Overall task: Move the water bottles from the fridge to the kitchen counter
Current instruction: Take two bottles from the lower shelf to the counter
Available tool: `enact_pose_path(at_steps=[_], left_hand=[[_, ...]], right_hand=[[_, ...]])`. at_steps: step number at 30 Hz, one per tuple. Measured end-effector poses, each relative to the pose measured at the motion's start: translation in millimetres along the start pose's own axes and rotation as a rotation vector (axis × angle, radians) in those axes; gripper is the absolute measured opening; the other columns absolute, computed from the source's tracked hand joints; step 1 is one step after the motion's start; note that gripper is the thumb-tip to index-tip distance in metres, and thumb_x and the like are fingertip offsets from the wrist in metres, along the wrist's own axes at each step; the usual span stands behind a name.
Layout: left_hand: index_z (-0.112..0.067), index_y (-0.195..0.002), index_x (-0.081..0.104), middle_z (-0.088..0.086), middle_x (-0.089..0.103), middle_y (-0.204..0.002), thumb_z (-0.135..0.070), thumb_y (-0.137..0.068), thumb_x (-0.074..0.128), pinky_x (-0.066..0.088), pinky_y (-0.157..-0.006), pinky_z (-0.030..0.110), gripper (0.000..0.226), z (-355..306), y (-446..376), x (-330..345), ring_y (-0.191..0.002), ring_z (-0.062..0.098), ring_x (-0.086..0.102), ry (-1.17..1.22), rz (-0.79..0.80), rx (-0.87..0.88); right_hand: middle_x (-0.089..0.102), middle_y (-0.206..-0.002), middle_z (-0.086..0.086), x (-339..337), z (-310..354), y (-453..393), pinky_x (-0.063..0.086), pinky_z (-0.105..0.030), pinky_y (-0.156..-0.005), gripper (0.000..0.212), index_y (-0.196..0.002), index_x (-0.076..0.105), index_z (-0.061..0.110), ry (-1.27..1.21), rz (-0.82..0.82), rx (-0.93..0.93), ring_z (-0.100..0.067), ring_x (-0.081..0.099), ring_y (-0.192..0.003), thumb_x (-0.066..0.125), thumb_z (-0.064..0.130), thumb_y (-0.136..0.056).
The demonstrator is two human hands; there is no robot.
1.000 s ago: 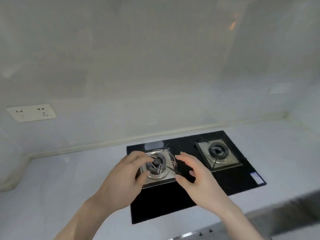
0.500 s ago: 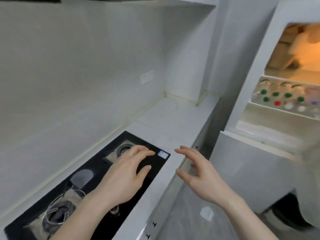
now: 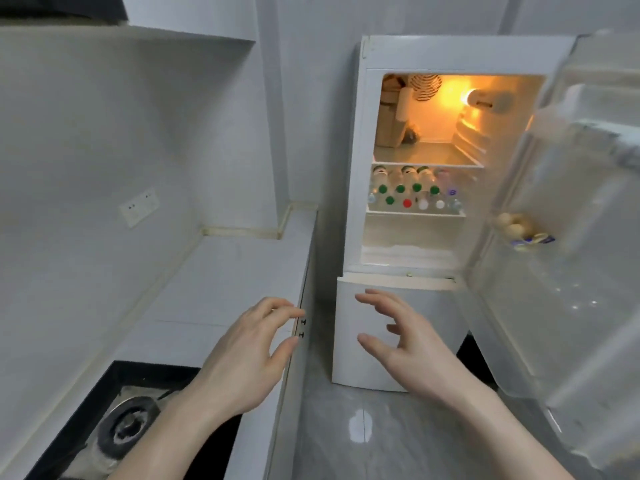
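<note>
A white fridge [image 3: 349,168] stands ahead with its upper door [image 3: 568,237] swung open to the right and its inside lit orange. Several water bottles [image 3: 412,194] with green, red, white and purple caps stand packed on its middle shelf. The pale kitchen counter [image 3: 228,282] runs along the left wall up to the fridge. My left hand [image 3: 249,355] hovers over the counter's front edge, fingers apart and holding nothing. My right hand [image 3: 412,344] is held out in front of the fridge's shut lower door, open and holding nothing. Both hands are well short of the bottles.
A black gas hob [image 3: 114,420] with a steel burner is set into the counter at the lower left. A wall socket [image 3: 138,206] sits above the counter. Boxes and a paper roll [image 3: 398,112] fill the fridge's top shelf. A packet [image 3: 523,230] sits in the door rack. Grey floor [image 3: 381,427] lies below.
The view has swung right from the hob to face the open fridge. Both hands stayed raised and open, now over the counter edge and before the fridge's lower door.
</note>
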State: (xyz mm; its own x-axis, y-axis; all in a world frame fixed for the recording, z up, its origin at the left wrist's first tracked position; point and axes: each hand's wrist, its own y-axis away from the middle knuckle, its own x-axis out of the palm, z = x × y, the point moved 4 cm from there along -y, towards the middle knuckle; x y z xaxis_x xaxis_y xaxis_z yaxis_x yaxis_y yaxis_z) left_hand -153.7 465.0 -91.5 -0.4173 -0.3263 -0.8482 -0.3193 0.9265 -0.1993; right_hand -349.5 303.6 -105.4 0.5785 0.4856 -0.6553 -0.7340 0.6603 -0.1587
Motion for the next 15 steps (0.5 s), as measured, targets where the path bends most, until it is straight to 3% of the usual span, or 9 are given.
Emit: enact_pose_path(at_steps=[2, 5, 10, 12, 15], left_hand=[[-0.045, -0.137, 0.052, -0.032, 0.040, -0.136, -0.038, -0.104, 0.053, 0.036, -0.097, 0.010, 0.034, 6.3, -17.3, 4.2, -0.099, -0.013, 0.052, -0.011, 0.007, 0.039], [-0.045, -0.138, 0.053, -0.032, 0.040, -0.137, -0.039, -0.103, 0.054, 0.040, -0.102, 0.019, 0.036, 2.9, -60.7, 20.2, -0.121, -0.007, 0.047, -0.011, 0.042, 0.147], [-0.043, -0.138, 0.053, -0.032, 0.039, -0.138, -0.039, -0.102, 0.055, 0.040, -0.103, 0.019, 0.037, -25.3, -125.6, 48.6, -0.123, -0.004, 0.048, 0.007, 0.101, 0.288], [-0.043, -0.138, 0.053, -0.032, 0.040, -0.137, -0.040, -0.101, 0.056, 0.043, -0.103, 0.022, 0.036, -37.9, -152.2, 57.6, -0.119, -0.006, 0.050, 0.030, 0.122, 0.318], [-0.042, -0.138, 0.053, -0.030, 0.040, -0.139, -0.040, -0.102, 0.056, 0.038, -0.090, 0.013, 0.036, -53.7, -182.4, 70.4, -0.090, -0.017, 0.050, 0.026, 0.149, 0.354]], right_hand=[[0.036, -0.152, 0.037, -8.6, -0.9, -5.1, 0.042, -0.027, -0.114, 0.052, -0.141, 0.049, 0.053, 0.009, -0.031, 0.014, 0.011, 0.039, -0.138, 0.069, 0.035, -0.097], [0.036, -0.153, 0.036, -29.8, -18.6, -11.4, 0.040, -0.031, -0.116, 0.052, -0.142, 0.049, 0.052, 0.026, -0.131, 0.077, 0.008, 0.040, -0.139, 0.069, 0.037, -0.096], [0.039, -0.152, 0.034, -71.5, -46.8, -17.1, 0.041, -0.034, -0.116, 0.054, -0.142, 0.051, 0.049, 0.076, -0.230, 0.148, 0.010, 0.041, -0.138, 0.071, 0.035, -0.093], [0.042, -0.150, 0.032, -89.0, -59.0, -24.4, 0.041, -0.033, -0.117, 0.054, -0.141, 0.054, 0.045, 0.093, -0.275, 0.154, 0.011, 0.041, -0.136, 0.074, 0.031, -0.093], [0.044, -0.149, 0.030, -108.7, -74.5, -36.9, 0.040, -0.032, -0.117, 0.054, -0.141, 0.055, 0.043, 0.120, -0.304, 0.157, 0.012, 0.041, -0.136, 0.074, 0.029, -0.093]])
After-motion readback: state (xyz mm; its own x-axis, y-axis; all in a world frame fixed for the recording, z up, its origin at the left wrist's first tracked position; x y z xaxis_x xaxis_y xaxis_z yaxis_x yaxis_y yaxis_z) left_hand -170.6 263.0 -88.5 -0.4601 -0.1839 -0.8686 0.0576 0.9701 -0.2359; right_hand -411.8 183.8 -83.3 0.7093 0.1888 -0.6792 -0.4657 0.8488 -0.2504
